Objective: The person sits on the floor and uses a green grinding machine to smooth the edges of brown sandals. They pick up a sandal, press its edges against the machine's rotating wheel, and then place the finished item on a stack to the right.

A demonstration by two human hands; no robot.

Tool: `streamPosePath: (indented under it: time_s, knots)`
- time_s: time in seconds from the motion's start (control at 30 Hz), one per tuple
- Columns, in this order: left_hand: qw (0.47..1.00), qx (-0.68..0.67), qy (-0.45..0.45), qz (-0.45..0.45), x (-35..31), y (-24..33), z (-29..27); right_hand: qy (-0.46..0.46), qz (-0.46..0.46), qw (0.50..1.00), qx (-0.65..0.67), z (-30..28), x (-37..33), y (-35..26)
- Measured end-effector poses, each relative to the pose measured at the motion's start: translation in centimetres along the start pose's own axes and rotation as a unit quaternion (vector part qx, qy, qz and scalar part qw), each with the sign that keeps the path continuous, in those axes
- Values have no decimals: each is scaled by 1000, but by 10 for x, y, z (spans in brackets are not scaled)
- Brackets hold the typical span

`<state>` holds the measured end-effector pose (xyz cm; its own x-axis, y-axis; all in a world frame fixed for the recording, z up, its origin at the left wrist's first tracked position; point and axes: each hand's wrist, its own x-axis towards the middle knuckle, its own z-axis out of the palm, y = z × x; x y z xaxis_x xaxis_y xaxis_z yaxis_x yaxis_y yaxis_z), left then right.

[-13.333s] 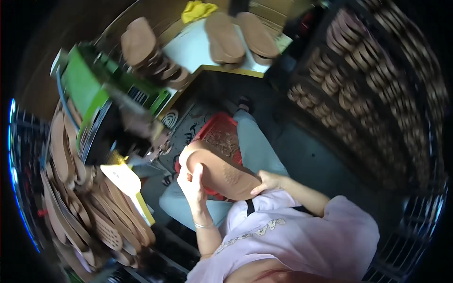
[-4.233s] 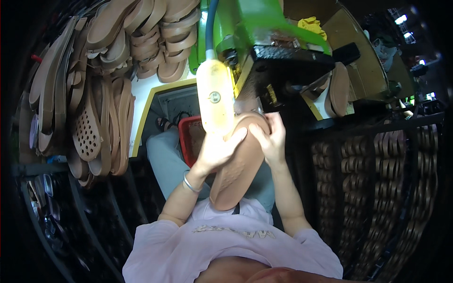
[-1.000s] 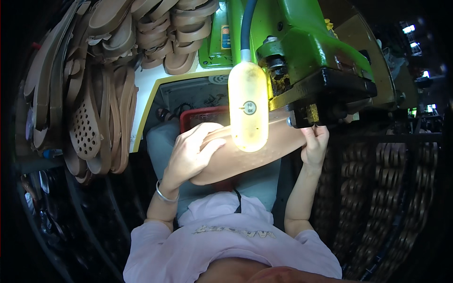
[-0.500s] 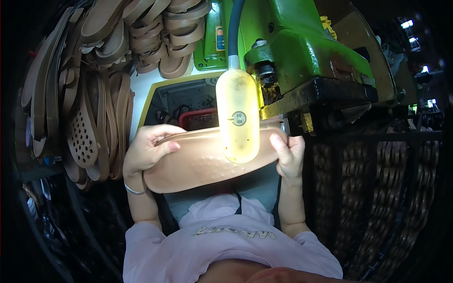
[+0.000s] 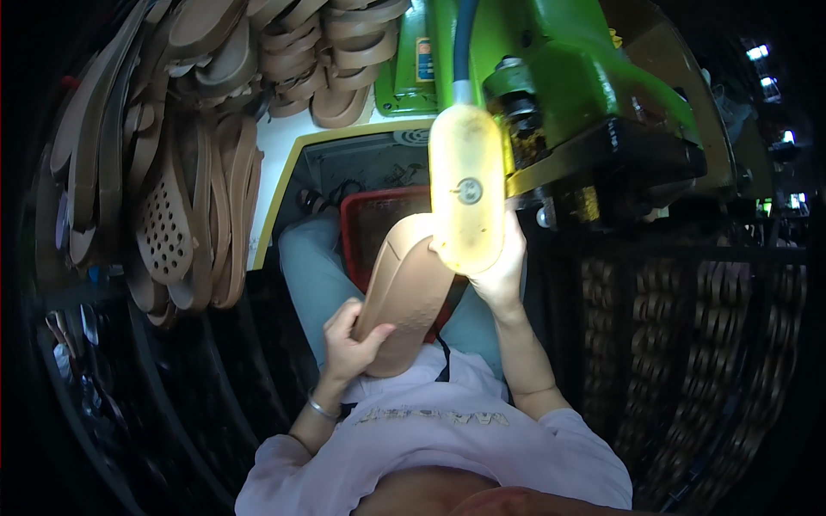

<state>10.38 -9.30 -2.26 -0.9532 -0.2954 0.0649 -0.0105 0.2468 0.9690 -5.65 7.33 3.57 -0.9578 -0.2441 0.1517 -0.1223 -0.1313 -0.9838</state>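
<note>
I hold a tan shoe sole point(image 5: 404, 297) over my lap, tilted, with one end raised toward the lamp. A patch of small bumps shows on its broad face, and a groove runs along its side near the upper end. My left hand point(image 5: 348, 351) is closed round the lower left edge, thumb on the broad face. At the upper right end is my right hand point(image 5: 501, 279), gripping the sole; the glowing yellow lamp point(image 5: 467, 189) hides part of those fingers.
A green machine point(image 5: 585, 95) with a dark metal head stands at the far right. Brown soles and slippers point(image 5: 163, 219) are piled on the left. Below the yellow-edged table opening sits a red basket point(image 5: 354, 236). Racks of footwear point(image 5: 654, 318) stand at right.
The sole has turned from lying crosswise to nearly upright and come closer to my body. My left hand has moved right and nearer; my right hand has shifted left, behind the lamp.
</note>
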Motion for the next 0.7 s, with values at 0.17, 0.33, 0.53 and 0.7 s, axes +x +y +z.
streamPosePath:
  time_s: [0.17,0.33,0.53,0.7]
  knots:
    - [998,-28,23,50,33,25,26,-5,7,1000,-30,-9,-17,4]
    - [991,-20,10,129,71,45,41,35,3,998,-60,-26,-29,14]
    - [986,-33,-33,163,107,58,85,129,-55,988,-57,-59,-19,24]
    - [977,-200,-15,70,100,41,109,112,-11,991,-74,-65,-20,16]
